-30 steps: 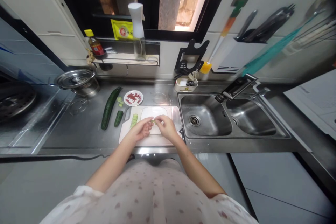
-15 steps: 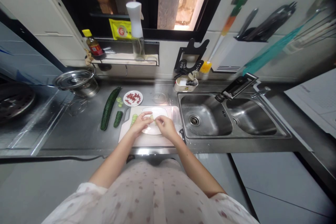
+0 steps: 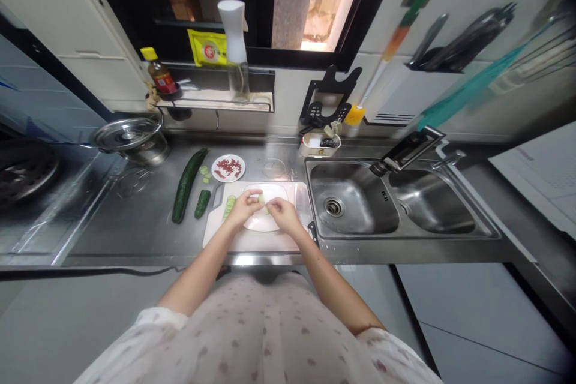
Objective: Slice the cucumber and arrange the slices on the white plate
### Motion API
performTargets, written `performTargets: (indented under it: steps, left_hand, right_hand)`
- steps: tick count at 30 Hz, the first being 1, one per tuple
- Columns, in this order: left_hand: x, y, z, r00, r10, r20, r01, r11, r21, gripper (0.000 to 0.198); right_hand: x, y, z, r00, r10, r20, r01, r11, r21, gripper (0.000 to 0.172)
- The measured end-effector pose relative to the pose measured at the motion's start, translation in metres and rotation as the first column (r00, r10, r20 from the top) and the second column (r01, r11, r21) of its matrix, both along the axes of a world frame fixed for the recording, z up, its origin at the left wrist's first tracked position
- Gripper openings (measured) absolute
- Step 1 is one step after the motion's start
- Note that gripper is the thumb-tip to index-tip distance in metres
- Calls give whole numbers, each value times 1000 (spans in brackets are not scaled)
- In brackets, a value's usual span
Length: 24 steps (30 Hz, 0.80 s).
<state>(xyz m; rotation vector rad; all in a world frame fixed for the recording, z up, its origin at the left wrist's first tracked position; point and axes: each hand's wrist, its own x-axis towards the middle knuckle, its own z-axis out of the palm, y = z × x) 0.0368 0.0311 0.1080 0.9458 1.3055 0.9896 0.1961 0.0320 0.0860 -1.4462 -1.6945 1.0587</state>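
Over a white plate (image 3: 274,191) on the cutting board (image 3: 256,243), both hands meet. My left hand (image 3: 245,209) is closed on a pale green cucumber slice (image 3: 261,198), gripped between thumb and fingers. Close against it, my right hand (image 3: 284,216) pinches what looks like the edge of a slice; its fingertips partly hide it. A row of overlapping cucumber slices (image 3: 229,206) lies on the board left of the plate, partly behind my left hand. Left of the board are a cut cucumber piece (image 3: 202,204) and a long whole cucumber (image 3: 188,187).
A small plate of chopped red pieces (image 3: 228,168) stands behind the board, with several loose slices (image 3: 204,174) beside it. A knife's black handle (image 3: 312,231) shows at the board's right edge. The double sink (image 3: 355,198) lies right, a lidded pot (image 3: 132,139) back left.
Both hands stay over the plate, with only small finger shifts. The slice in my left hand shows more clearly now. The head view has moved slightly.
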Motion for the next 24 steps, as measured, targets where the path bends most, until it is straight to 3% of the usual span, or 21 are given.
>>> performTargets:
  steps: [7,16,20,24]
  left_hand:
    - [-1,19,-18,998,19,-61,-21,999,-43,39]
    - [0,45,-62,972,-7,-233,-9,998,-66,39]
    - [3,54,-71,918,-44,-394,19,998,-67,40]
    - [4,60,-71,792,-75,-606,98,995,6,37]
  right_hand:
    - [-2,21,-19,987,4,163,6,998,-60,16]
    - [-12,42,-32,905,54,422,0,992,-127,20]
    - [-16,48,-33,848,74,525,9,988,-154,23]
    - [-20,50,-32,782,111,614,4,983,-183,27]
